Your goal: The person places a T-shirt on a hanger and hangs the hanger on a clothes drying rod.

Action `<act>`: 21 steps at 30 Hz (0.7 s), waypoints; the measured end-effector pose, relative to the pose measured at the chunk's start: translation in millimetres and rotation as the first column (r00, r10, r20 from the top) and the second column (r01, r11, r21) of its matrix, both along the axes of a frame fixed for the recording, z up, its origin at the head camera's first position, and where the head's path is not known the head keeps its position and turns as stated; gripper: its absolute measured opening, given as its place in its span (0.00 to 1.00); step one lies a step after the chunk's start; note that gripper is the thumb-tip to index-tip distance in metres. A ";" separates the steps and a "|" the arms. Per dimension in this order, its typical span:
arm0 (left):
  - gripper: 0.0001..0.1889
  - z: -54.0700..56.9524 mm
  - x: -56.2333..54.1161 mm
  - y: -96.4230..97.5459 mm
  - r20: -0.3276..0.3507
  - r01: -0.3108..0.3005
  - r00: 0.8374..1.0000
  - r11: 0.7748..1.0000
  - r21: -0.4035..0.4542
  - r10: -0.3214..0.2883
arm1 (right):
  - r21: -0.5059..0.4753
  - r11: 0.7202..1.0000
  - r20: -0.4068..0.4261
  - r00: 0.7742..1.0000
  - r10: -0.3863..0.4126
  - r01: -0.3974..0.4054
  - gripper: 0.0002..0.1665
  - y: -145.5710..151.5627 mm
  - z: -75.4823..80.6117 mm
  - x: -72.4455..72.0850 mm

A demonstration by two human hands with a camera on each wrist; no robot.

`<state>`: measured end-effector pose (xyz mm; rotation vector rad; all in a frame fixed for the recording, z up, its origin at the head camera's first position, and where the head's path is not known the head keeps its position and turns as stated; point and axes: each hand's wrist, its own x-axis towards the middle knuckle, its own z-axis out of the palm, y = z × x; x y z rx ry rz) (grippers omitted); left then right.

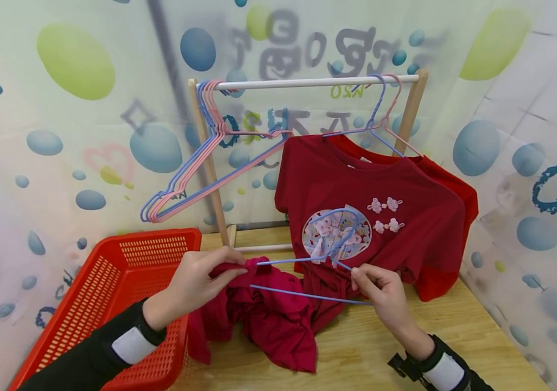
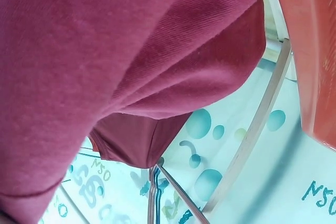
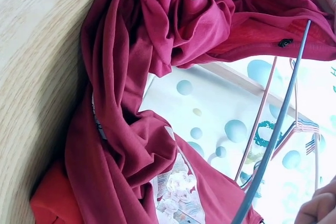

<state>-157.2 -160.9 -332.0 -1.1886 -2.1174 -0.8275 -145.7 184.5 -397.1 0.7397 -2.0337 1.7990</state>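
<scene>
My left hand [image 1: 202,282] pinches the edge of a crumpled magenta garment [image 1: 278,326], which hangs down onto the table. One end of a blue hanger [image 1: 308,295] reaches into the garment beside the left fingers. My right hand [image 1: 386,296] pinches the hanger near its other end, its hook standing up. In the right wrist view the hanger [image 3: 273,140] runs up to the garment's opening, near a small dark spot. Magenta cloth [image 2: 131,51] fills much of the left wrist view and hides the left fingers.
A red plastic basket [image 1: 146,271] stands at the left. Behind, a rack with a white rail [image 1: 308,83] holds several blue and pink hangers [image 1: 185,163] at its left. A dark red T-shirt [image 1: 347,184] and a brighter red garment [image 1: 464,190] hang at its right.
</scene>
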 end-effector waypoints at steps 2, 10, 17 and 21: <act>0.14 0.2 0.4 -0.3 0.005 -0.004 1.000 1.000 -0.003 0.004 | 0.000 1.000 -0.014 1.000 -0.001 0.001 0.15 -1.3 0.3 0.4; 0.13 -0.3 0.9 -0.5 0.034 -0.007 0.999 1.000 0.001 0.007 | 0.015 0.999 -0.044 0.999 -0.030 0.031 0.16 -5.2 3.2 1.6; 0.13 -0.4 0.5 0.1 0.032 0.002 0.999 1.000 0.005 -0.002 | 0.074 0.993 -0.067 0.994 -0.084 0.089 0.14 -8.5 8.2 3.8; 0.13 -0.1 1.0 0.9 0.051 0.005 0.999 1.000 0.004 -0.005 | 0.102 0.989 -0.045 0.994 -0.099 0.103 0.14 -10.9 11.1 4.4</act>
